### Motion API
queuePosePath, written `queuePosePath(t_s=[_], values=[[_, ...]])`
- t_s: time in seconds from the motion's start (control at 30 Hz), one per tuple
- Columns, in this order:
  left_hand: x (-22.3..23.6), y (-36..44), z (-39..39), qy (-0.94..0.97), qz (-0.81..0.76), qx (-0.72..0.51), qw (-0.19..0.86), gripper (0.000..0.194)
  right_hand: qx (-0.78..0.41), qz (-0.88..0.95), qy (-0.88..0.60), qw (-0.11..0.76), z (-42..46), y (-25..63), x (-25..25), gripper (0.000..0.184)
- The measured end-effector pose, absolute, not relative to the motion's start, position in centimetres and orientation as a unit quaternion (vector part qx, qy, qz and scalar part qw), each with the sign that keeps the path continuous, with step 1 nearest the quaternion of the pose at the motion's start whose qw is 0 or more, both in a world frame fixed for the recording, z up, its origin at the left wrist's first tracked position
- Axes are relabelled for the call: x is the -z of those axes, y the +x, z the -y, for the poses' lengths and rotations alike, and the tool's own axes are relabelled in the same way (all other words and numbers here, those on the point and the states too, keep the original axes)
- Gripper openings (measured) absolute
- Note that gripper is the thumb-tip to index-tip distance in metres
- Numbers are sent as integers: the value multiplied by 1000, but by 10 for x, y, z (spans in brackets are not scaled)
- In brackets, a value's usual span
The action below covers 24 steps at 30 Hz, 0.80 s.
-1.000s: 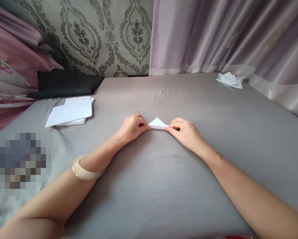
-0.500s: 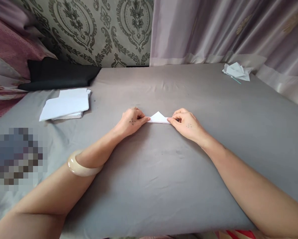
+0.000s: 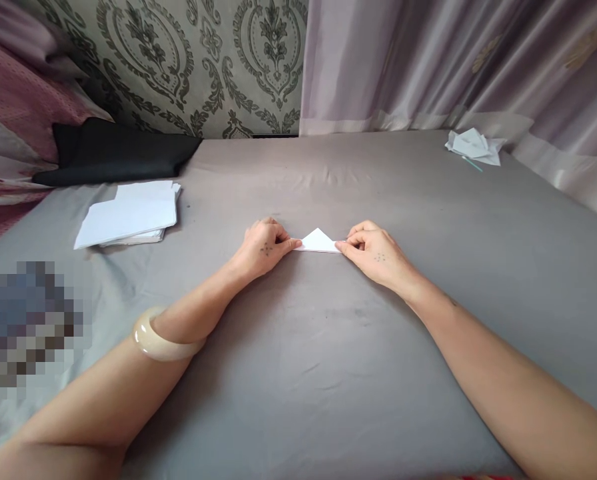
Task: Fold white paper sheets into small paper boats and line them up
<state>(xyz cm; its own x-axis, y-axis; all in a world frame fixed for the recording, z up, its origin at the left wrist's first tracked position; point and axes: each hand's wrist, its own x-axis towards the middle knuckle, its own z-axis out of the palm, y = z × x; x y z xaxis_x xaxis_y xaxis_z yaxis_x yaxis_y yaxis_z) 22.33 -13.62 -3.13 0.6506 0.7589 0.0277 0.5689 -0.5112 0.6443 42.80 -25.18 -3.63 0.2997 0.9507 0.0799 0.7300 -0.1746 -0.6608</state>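
Note:
A small piece of folded white paper is stretched between my two hands, just above or on the grey cloth; I cannot tell which. Its middle rises to a triangular point, and its lower edge runs straight. My left hand pinches the left end, thumb on the near side and fingers curled behind. At the right end my right hand pinches in the same way. Both ends of the paper are partly hidden by the fingers. A cream bangle circles my left forearm.
Grey cloth covers the surface. To the left lies a stack of white paper, with a black cloth behind it. Crumpled white paper and a thin teal stick sit at the far right. A pixelated patch covers something at left.
The paper's peak looks slightly taller and broader. Both hands keep their pinch at the ends and have barely moved. The whole view has shifted a little.

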Motion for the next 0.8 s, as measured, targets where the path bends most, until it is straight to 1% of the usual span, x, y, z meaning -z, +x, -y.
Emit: queuePosePath(t_s=[0.17,0.27,0.5,0.57,0.67,0.73,0.8], values=[[36,224,138,881,-395,-136,223,27,-181,564,-751,292,252,429,38,33],[37,225,141,897,-388,-116,177,30,-173,570,-749,288,253,427,35,34],[28,231,150,916,-388,-50,86,31,-173,576,-755,262,254,425,33,30],[27,232,150,920,-383,-41,74,31,-168,583,-750,261,254,427,35,30],[29,230,148,918,-382,-47,91,29,-157,597,-741,263,254,431,37,27],[31,228,146,914,-385,-67,106,26,-146,606,-736,266,255,434,38,23],[33,226,146,921,-366,-98,87,25,-131,614,-729,272,257,434,39,16]])
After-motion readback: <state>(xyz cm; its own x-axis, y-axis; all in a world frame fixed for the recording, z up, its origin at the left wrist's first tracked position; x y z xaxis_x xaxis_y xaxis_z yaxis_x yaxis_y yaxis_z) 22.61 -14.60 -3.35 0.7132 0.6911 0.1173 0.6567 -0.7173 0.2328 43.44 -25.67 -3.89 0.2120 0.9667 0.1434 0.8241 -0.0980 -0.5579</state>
